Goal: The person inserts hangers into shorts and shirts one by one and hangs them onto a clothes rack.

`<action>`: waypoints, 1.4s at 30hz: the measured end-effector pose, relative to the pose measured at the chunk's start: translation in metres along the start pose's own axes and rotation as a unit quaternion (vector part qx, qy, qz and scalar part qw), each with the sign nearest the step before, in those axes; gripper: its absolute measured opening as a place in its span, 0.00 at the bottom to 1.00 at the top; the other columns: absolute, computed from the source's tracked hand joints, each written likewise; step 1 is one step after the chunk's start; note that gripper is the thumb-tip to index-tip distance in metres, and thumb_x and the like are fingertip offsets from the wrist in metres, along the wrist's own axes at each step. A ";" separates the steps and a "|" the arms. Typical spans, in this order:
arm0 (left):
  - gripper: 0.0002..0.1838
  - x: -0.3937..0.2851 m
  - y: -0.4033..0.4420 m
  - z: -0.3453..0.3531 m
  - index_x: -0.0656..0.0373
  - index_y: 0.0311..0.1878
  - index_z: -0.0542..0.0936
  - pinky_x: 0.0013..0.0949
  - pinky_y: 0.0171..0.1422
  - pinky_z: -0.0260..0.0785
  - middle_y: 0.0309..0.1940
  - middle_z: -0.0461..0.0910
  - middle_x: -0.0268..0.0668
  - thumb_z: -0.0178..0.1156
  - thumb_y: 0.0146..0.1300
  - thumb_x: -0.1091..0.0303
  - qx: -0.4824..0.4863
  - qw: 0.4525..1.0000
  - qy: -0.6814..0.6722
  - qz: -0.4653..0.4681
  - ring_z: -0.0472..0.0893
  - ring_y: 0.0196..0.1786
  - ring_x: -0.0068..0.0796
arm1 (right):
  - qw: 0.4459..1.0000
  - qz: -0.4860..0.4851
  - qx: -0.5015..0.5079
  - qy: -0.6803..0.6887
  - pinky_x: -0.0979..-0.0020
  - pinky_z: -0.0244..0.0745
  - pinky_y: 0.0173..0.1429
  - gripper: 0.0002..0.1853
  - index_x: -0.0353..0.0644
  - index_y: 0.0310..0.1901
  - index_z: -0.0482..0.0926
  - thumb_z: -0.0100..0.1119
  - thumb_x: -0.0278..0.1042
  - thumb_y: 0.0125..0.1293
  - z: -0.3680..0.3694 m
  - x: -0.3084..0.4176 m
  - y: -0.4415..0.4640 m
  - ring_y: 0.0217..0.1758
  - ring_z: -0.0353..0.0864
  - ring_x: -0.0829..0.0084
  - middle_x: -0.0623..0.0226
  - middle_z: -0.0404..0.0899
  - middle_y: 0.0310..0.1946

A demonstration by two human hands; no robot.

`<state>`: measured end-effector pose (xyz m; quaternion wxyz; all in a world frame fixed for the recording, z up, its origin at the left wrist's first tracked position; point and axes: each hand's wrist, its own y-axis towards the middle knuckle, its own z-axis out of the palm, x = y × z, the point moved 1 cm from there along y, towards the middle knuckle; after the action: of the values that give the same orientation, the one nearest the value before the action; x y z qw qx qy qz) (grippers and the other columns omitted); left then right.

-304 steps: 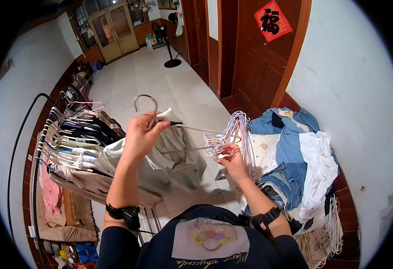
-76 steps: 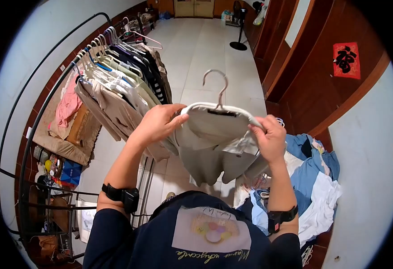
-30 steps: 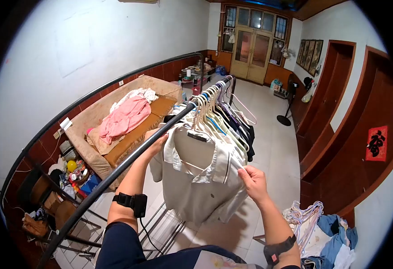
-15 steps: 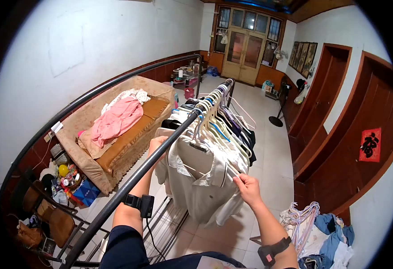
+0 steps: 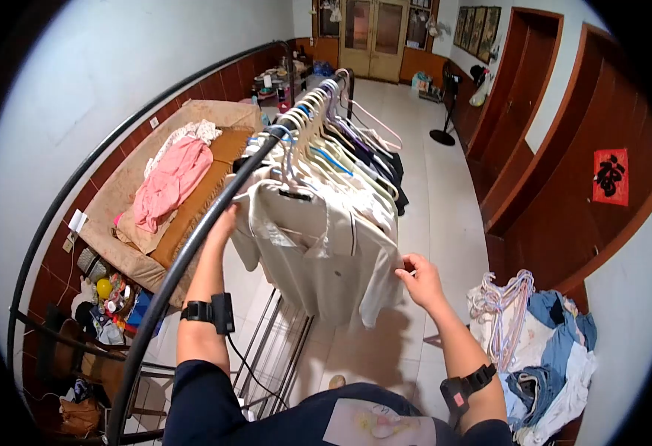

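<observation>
A light grey collared shirt (image 5: 307,275) hangs at the near end of the black clothes rail (image 5: 218,208), its hook by the rail's near hangers. My left hand (image 5: 224,221) is at the shirt's left shoulder, partly behind the rail, its fingertips hidden. By the shirt's right sleeve is my right hand (image 5: 418,278), thumb and index finger apart at the sleeve's edge, holding nothing. Behind the grey shirt, several garments on hangers (image 5: 348,163) crowd the rail.
A sofa (image 5: 95,215) with a pink garment (image 5: 173,182) stands left, beyond the rack. Loose hangers (image 5: 506,305) and jeans (image 5: 538,386) lie in a pile at lower right. A black fan (image 5: 445,111) stands farther back on the floor.
The grey shirt has gone from between my hands onto the rail. Since half a second ago my right hand has loosened from its sleeve, and the view has tilted down.
</observation>
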<state>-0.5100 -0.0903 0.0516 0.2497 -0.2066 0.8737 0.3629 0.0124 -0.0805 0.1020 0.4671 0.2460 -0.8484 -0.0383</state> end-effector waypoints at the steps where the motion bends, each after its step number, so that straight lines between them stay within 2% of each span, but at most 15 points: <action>1: 0.16 0.008 -0.002 -0.006 0.60 0.54 0.80 0.31 0.56 0.71 0.44 0.83 0.41 0.58 0.62 0.78 0.008 0.999 -0.002 -0.038 0.81 0.48 0.31 | 1.000 0.024 0.012 0.001 0.67 0.77 0.44 0.11 0.35 0.43 0.80 0.66 0.26 0.58 -0.004 -0.013 -0.007 0.38 0.81 0.64 0.59 0.81 0.38; 4: 0.19 -0.005 -0.018 -0.028 0.62 0.56 0.78 0.38 0.58 0.72 0.47 0.83 0.47 0.62 0.61 0.72 0.010 0.990 0.048 -0.128 0.82 0.52 0.41 | 0.997 0.074 0.019 0.007 0.68 0.79 0.46 0.12 0.37 0.44 0.81 0.66 0.27 0.58 -0.026 -0.040 -0.037 0.41 0.84 0.66 0.59 0.82 0.40; 6: 0.28 -0.020 -0.037 -0.034 0.64 0.63 0.71 0.46 0.69 0.62 0.61 0.71 0.56 0.65 0.59 0.69 -0.008 0.982 0.094 -0.166 0.69 0.65 0.54 | 0.996 0.076 0.041 -0.007 0.69 0.79 0.44 0.12 0.37 0.45 0.81 0.67 0.27 0.58 -0.045 -0.065 -0.059 0.40 0.84 0.66 0.59 0.82 0.39; 12: 0.25 -0.108 -0.140 -0.009 0.62 0.58 0.73 0.44 0.67 0.59 0.53 0.71 0.47 0.63 0.54 0.73 -0.113 0.992 0.011 0.056 0.69 0.60 0.48 | 0.967 0.229 0.111 0.012 0.72 0.79 0.47 0.11 0.35 0.44 0.82 0.67 0.29 0.60 -0.094 -0.137 -0.158 0.38 0.82 0.77 0.63 0.85 0.36; 16: 0.19 -0.197 -0.240 0.037 0.65 0.52 0.73 0.42 0.63 0.63 0.51 0.71 0.47 0.60 0.56 0.80 0.047 0.988 -0.127 0.073 0.70 0.56 0.48 | 0.952 0.281 0.097 0.080 0.72 0.79 0.45 0.11 0.36 0.42 0.81 0.68 0.32 0.61 -0.119 -0.185 -0.239 0.38 0.82 0.76 0.64 0.85 0.34; 18: 0.10 -0.223 -0.288 0.066 0.64 0.44 0.76 0.35 0.53 0.69 0.43 0.74 0.42 0.59 0.58 0.79 0.143 0.965 -0.149 0.159 0.75 0.46 0.39 | 0.958 0.277 0.063 0.040 0.71 0.78 0.45 0.14 0.37 0.43 0.81 0.69 0.36 0.59 -0.142 -0.185 -0.260 0.36 0.83 0.73 0.61 0.85 0.34; 21: 0.03 -0.283 -0.357 0.095 0.63 0.36 0.80 0.35 0.44 0.72 0.31 0.80 0.43 0.63 0.58 0.76 0.313 0.920 -0.207 0.115 0.80 0.36 0.39 | 0.947 0.321 0.010 0.001 0.74 0.77 0.44 0.12 0.35 0.44 0.82 0.67 0.30 0.61 -0.189 -0.174 -0.275 0.38 0.81 0.79 0.64 0.84 0.33; 26: 0.02 -0.382 -0.415 0.122 0.63 0.34 0.79 0.31 0.38 0.72 0.26 0.79 0.41 0.62 0.62 0.76 0.466 0.831 -0.273 0.129 0.81 0.30 0.32 | 0.930 0.252 -0.252 -0.088 0.65 0.76 0.43 0.14 0.37 0.43 0.81 0.69 0.34 0.57 -0.289 -0.168 -0.318 0.37 0.83 0.62 0.56 0.81 0.37; 29: 0.04 -0.432 -0.427 0.133 0.63 0.34 0.79 0.30 0.34 0.71 0.23 0.78 0.39 0.60 0.64 0.74 0.530 0.787 -0.291 0.125 0.80 0.27 0.29 | 0.850 0.278 -0.341 -0.290 0.60 0.73 0.52 0.16 0.41 0.44 0.80 0.70 0.33 0.54 -0.338 -0.166 -0.364 0.49 0.76 0.55 0.60 0.77 0.42; 33: 0.07 -0.498 -0.453 0.145 0.63 0.33 0.80 0.33 0.32 0.71 0.22 0.78 0.40 0.59 0.66 0.71 0.605 0.710 -0.298 0.203 0.79 0.25 0.31 | 0.750 0.391 -0.408 -0.344 0.53 0.62 0.65 0.29 0.43 0.57 0.74 0.72 0.38 0.53 -0.379 -0.196 -0.440 0.63 0.66 0.52 0.56 0.68 0.58; 36: 0.08 -0.547 -0.480 0.154 0.63 0.34 0.80 0.35 0.34 0.71 0.24 0.78 0.42 0.59 0.66 0.69 0.622 0.667 -0.305 0.273 0.80 0.27 0.36 | 0.599 0.494 -0.452 -0.439 0.50 0.55 0.68 0.37 0.41 0.61 0.70 0.75 0.40 0.49 -0.395 -0.223 -0.495 0.63 0.65 0.49 0.52 0.69 0.58; 38: 0.07 -0.584 -0.493 0.152 0.63 0.36 0.81 0.36 0.36 0.72 0.28 0.79 0.43 0.60 0.66 0.68 0.645 0.636 -0.301 0.297 0.80 0.31 0.39 | 0.569 0.502 -0.466 -0.454 0.48 0.58 0.66 0.30 0.40 0.56 0.75 0.73 0.41 0.52 -0.402 -0.238 -0.528 0.62 0.68 0.52 0.53 0.73 0.55; 40: 0.08 -0.619 -0.506 0.151 0.63 0.38 0.81 0.36 0.37 0.72 0.32 0.80 0.44 0.60 0.66 0.67 0.686 0.565 -0.298 0.349 0.80 0.34 0.39 | 0.623 0.633 -0.341 -0.309 0.46 0.62 0.62 0.18 0.41 0.46 0.81 0.69 0.40 0.56 -0.410 -0.251 -0.552 0.61 0.71 0.55 0.55 0.78 0.50; 41: 0.10 -0.631 -0.513 0.157 0.62 0.41 0.81 0.35 0.39 0.72 0.35 0.80 0.43 0.59 0.68 0.65 0.705 0.530 -0.314 0.353 0.80 0.36 0.35 | 0.629 0.593 -0.355 -0.357 0.52 0.71 0.52 0.12 0.39 0.37 0.82 0.67 0.40 0.58 -0.410 -0.260 -0.561 0.47 0.79 0.56 0.55 0.81 0.38; 42: 0.10 -0.644 -0.520 0.162 0.62 0.41 0.81 0.35 0.39 0.72 0.35 0.80 0.43 0.59 0.68 0.65 0.703 0.528 -0.314 0.358 0.80 0.36 0.35 | 0.627 0.592 -0.360 -0.356 0.52 0.71 0.52 0.12 0.39 0.37 0.82 0.67 0.40 0.58 -0.414 -0.257 -0.559 0.47 0.79 0.56 0.55 0.81 0.38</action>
<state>0.3265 -0.1938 0.0539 0.4219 0.4932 0.7118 -0.2686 0.6759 -0.3858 -0.0295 0.1019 -0.5302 -0.8299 -0.1402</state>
